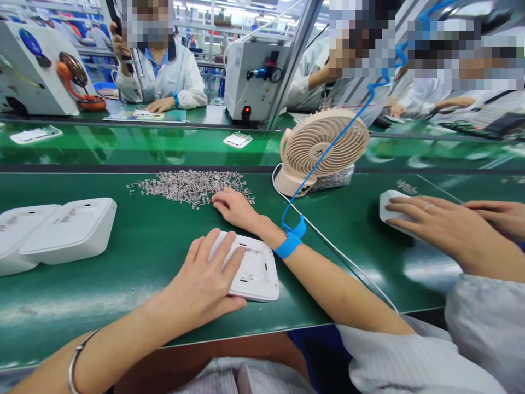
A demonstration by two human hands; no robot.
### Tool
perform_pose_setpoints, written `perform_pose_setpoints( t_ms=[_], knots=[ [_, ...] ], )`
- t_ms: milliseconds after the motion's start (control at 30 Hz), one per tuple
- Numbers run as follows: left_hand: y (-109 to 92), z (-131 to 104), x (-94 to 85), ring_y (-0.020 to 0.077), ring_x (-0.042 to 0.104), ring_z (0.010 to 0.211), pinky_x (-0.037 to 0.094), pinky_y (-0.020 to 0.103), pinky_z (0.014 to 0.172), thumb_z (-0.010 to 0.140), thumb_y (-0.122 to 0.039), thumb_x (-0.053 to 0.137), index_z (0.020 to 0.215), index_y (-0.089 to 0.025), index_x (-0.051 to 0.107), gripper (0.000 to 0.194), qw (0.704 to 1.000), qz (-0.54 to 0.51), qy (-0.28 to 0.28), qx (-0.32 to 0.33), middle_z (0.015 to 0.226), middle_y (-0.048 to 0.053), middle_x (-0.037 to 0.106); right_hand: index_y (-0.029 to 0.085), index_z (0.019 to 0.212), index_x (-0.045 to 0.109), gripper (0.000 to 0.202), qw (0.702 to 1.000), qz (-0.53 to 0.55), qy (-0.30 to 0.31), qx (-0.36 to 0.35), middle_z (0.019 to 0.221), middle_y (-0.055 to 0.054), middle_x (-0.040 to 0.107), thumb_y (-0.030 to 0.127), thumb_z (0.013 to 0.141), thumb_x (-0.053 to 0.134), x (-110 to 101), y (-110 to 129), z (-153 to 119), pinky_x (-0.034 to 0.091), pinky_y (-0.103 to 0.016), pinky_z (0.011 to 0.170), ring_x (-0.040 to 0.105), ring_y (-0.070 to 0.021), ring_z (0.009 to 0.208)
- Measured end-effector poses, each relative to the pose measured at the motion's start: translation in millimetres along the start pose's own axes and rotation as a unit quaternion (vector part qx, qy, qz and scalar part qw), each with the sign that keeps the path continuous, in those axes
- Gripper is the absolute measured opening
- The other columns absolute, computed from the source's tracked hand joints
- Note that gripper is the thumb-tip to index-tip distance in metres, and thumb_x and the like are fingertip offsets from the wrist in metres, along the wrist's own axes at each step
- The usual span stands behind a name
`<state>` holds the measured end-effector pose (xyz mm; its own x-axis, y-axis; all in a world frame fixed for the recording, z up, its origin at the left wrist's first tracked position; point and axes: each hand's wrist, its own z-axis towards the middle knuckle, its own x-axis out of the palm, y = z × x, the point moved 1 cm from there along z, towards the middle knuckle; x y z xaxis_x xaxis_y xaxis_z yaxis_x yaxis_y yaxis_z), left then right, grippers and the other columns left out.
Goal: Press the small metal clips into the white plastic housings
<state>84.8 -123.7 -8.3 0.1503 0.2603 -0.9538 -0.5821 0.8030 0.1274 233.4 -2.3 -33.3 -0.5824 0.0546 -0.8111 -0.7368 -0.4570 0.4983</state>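
Observation:
A white plastic housing [256,268] lies on the green work surface in front of me. My left hand [209,273] holds it from the left, fingers spread over its recessed face and the thumb along the near edge. Beyond it, my right hand [233,208] is at the near right edge of a pile of small metal pieces [188,186]. Its thumb and forefinger are pinched together; whatever may be between them is too small to make out. A blue wrist strap [291,238] with a coiled blue cord circles my right wrist.
Several white housings [69,230] stand at the left. A beige fan [324,153] sits behind my right forearm, its white cable [344,251] running toward me. At right, a co-worker's hands [443,219] rest on another housing [396,205]. Circuit-board units [238,140] lie on the far green strip.

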Motion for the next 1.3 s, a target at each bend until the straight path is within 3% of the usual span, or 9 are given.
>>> perform_pose_setpoints(
  t_ms=[200,300,433,733,900,1000,1133,1300],
  knots=[
    [9.4,1.8,1.0,0.0369,0.044,0.114,0.040,0.046,0.087,0.076,-0.044,0.058,0.119,-0.009,0.052,0.056,0.998,0.023,-0.016,-0.055,0.130,0.020,0.048,0.017,0.083,0.053,0.013,0.995,0.060,-0.076,-0.036,0.072,-0.002,0.054,0.012,0.081,0.041,-29.0,8.0,-38.9,0.039,-0.025,0.063,0.048,-0.0121,0.066],
    [12.6,2.2,0.7,0.0380,0.045,0.113,0.041,0.047,0.085,0.076,-0.040,0.058,0.118,-0.007,0.054,0.053,0.997,0.030,-0.027,-0.064,0.128,0.022,0.049,0.017,0.086,0.053,0.014,0.995,0.055,-0.081,-0.033,0.072,-0.001,0.053,0.012,0.080,0.041,-40.4,13.7,-59.9,0.039,-0.024,0.060,0.047,-0.0113,0.063],
    [12.3,2.7,0.5,0.0388,0.045,0.113,0.040,0.048,0.086,0.076,-0.038,0.057,0.117,-0.006,0.054,0.052,0.997,0.028,-0.032,-0.060,0.128,0.023,0.049,0.018,0.072,0.052,0.015,0.996,0.051,-0.067,-0.010,0.067,0.000,0.050,0.010,0.079,0.042,-45.0,18.1,-75.1,0.036,-0.023,0.056,0.045,-0.0102,0.061],
    [10.4,3.6,0.8,0.0389,0.044,0.114,0.040,0.048,0.087,0.078,-0.039,0.055,0.119,-0.007,0.053,0.053,0.997,0.026,-0.014,-0.070,0.129,0.022,0.047,0.018,0.078,0.055,0.014,0.997,0.047,-0.046,0.038,0.071,-0.002,0.056,0.010,0.078,0.043,-44.8,19.7,-80.2,0.039,-0.025,0.058,0.049,-0.0115,0.062],
    [7.8,3.6,0.2,0.0408,0.046,0.113,0.041,0.049,0.086,0.077,-0.039,0.057,0.121,-0.013,0.053,0.051,0.997,0.038,-0.012,-0.065,0.130,0.023,0.047,0.018,0.068,0.052,0.016,0.998,0.012,-0.036,0.051,0.066,-0.001,0.054,0.008,0.076,0.044,-47.3,22.7,-81.0,0.040,-0.025,0.058,0.048,-0.0120,0.061],
    [4.9,3.8,-0.2,0.0407,0.046,0.114,0.039,0.051,0.088,0.077,-0.038,0.057,0.121,-0.017,0.053,0.049,0.997,0.042,-0.006,-0.070,0.130,0.024,0.046,0.017,0.068,0.053,0.015,0.998,0.031,-0.051,0.034,0.072,-0.003,0.055,0.009,0.077,0.045,-46.2,28.4,-82.3,0.043,-0.026,0.062,0.052,-0.0131,0.067],
    [1.9,4.7,-0.6,0.0416,0.045,0.115,0.038,0.050,0.091,0.079,-0.040,0.054,0.117,-0.012,0.055,0.047,0.996,0.055,0.010,-0.071,0.131,0.025,0.044,0.017,0.070,0.059,0.017,0.999,0.024,-0.041,-0.010,0.087,-0.007,0.057,0.011,0.078,0.046,-40.3,32.7,-84.4,0.046,-0.029,0.068,0.055,-0.0148,0.076],
    [1.3,6.4,-0.9,0.0427,0.045,0.115,0.038,0.050,0.091,0.077,-0.046,0.056,0.116,-0.011,0.055,0.052,0.995,0.066,0.018,-0.067,0.131,0.026,0.044,0.017,0.073,0.060,0.018,0.998,-0.016,-0.061,-0.027,0.088,-0.008,0.056,0.008,0.079,0.044,-33.3,30.6,-85.7,0.046,-0.030,0.066,0.054,-0.0152,0.074]
  ],
)
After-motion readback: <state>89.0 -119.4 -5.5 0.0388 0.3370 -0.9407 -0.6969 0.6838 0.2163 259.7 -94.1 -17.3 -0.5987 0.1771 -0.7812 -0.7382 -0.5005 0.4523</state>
